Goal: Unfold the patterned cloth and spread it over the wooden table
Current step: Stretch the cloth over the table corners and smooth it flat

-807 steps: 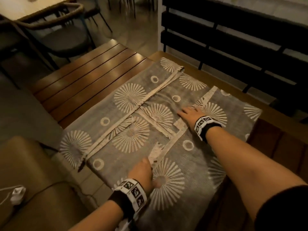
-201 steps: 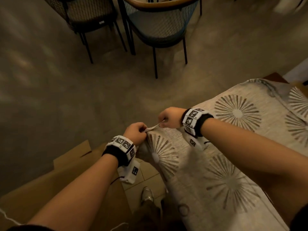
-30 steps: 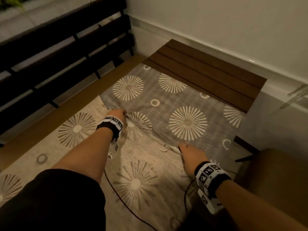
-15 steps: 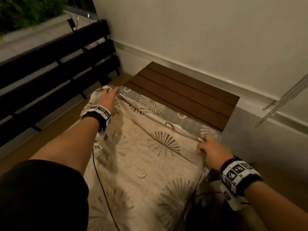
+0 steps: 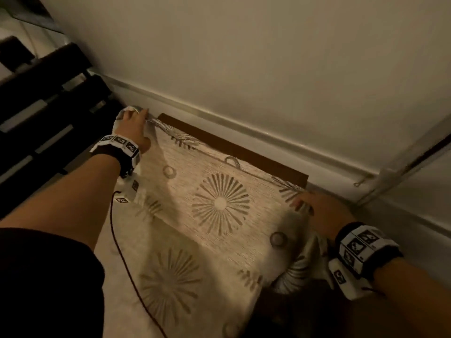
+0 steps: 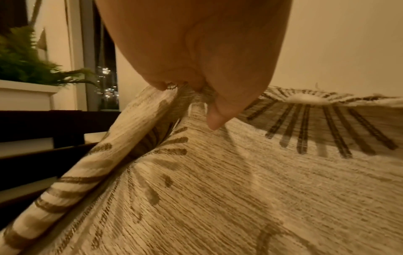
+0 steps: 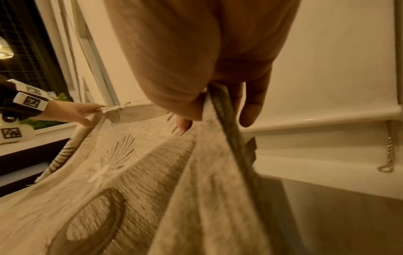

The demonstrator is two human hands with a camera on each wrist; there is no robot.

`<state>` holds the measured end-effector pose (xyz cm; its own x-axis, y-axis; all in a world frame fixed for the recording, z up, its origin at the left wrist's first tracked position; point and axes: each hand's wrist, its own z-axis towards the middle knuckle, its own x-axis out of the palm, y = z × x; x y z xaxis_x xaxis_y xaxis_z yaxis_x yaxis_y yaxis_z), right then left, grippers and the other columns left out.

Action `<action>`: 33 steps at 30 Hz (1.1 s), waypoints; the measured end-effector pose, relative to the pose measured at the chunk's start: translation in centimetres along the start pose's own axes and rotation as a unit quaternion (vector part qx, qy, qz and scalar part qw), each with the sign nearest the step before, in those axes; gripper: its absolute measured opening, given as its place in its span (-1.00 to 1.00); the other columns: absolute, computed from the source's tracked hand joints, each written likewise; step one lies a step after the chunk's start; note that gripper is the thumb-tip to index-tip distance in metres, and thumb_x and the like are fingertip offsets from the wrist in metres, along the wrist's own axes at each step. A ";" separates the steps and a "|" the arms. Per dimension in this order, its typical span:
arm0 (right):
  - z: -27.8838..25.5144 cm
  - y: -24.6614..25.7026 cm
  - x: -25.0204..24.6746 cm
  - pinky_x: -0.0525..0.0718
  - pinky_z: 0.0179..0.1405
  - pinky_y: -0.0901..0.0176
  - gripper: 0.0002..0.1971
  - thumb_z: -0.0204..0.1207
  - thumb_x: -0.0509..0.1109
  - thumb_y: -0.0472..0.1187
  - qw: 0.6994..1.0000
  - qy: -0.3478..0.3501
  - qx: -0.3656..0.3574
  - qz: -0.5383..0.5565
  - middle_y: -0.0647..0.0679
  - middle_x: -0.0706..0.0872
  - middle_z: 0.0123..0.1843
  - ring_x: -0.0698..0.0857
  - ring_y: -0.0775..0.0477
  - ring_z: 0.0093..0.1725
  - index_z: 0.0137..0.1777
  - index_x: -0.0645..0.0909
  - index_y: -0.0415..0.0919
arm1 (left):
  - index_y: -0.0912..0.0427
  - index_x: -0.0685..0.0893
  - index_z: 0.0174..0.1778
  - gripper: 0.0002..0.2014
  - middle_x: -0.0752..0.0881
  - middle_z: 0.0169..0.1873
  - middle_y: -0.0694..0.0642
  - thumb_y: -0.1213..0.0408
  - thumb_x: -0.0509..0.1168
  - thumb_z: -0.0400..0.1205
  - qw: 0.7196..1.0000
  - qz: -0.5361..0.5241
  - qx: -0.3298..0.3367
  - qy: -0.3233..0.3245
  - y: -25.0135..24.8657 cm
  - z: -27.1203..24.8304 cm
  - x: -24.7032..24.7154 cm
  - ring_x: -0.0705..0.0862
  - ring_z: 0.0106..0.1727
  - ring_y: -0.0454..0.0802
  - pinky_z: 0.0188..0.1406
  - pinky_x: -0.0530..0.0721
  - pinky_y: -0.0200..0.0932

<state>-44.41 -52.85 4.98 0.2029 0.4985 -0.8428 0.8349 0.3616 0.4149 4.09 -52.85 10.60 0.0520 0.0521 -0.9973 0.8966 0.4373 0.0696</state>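
Our left hand (image 5: 133,128) and right hand (image 5: 322,211) each pinch the beige sunburst-patterned cloth (image 5: 219,203); beyond our fingers, the brown slatted wooden table (image 5: 234,147) seems mostly hidden.

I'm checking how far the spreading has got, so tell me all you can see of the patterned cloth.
The patterned cloth looks like a coarse woven beige fabric with brown sunburst motifs and small rings. It lies spread over most of the wooden table, leaving a dark strip bare along the wall. The left hand pinches its far left corner, the right hand grips the far right corner, and the edge between them is raised and pulled taut. The right side drapes over the table edge in folds.
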 end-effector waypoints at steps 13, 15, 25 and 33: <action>12.0 -8.4 -2.3 0.51 0.36 -0.11 -0.60 0.56 0.32 -0.17 0.989 -0.053 0.140 -0.015 -0.22 0.53 0.37 0.55 -0.33 0.34 0.40 0.51 0.03 | 0.01 -0.13 0.68 0.06 0.11 0.64 0.20 0.22 0.48 0.43 0.998 -0.042 0.020 0.032 -8.1 13.0 5.7 -0.02 0.67 0.24 0.57 0.15 0.28; 12.6 -9.0 -1.6 0.51 0.40 -0.19 -0.57 0.56 0.31 -0.11 0.985 -0.032 0.166 -0.036 -0.25 0.50 0.44 0.53 -0.36 0.38 0.44 0.48 0.02 | -0.03 -0.16 0.68 0.04 0.03 0.68 0.16 0.09 0.44 0.45 0.999 -0.022 0.028 0.030 -8.5 13.4 7.0 -0.07 0.68 0.23 0.60 0.08 0.29; 11.9 -8.9 0.8 0.35 0.54 -0.01 -0.45 0.57 0.25 -0.34 0.979 0.046 0.051 0.192 -0.01 0.49 0.51 0.44 -0.03 0.49 0.54 0.37 0.06 | 0.06 0.50 0.46 -0.46 0.48 0.46 0.22 -0.05 0.29 0.57 0.985 -0.063 0.100 0.124 -14.1 9.6 7.6 0.38 0.49 0.26 0.46 0.39 0.21; 13.5 -11.0 0.5 0.53 0.22 0.11 -0.61 0.57 0.27 -0.38 0.945 0.059 0.141 0.289 -0.11 0.65 0.19 0.61 -0.13 0.25 0.36 0.51 -0.06 | -0.07 0.35 0.56 -0.32 0.31 0.59 0.13 -0.31 0.17 0.57 0.950 -0.075 0.215 0.213 -25.3 -1.8 7.1 0.25 0.59 0.16 0.48 0.36 0.23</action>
<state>-46.65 -67.23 -4.61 0.6220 0.6392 -0.4522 0.7088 -0.2141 0.6722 -18.99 -61.86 1.77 -0.1919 0.4171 -0.8884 0.9813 0.0659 -0.1810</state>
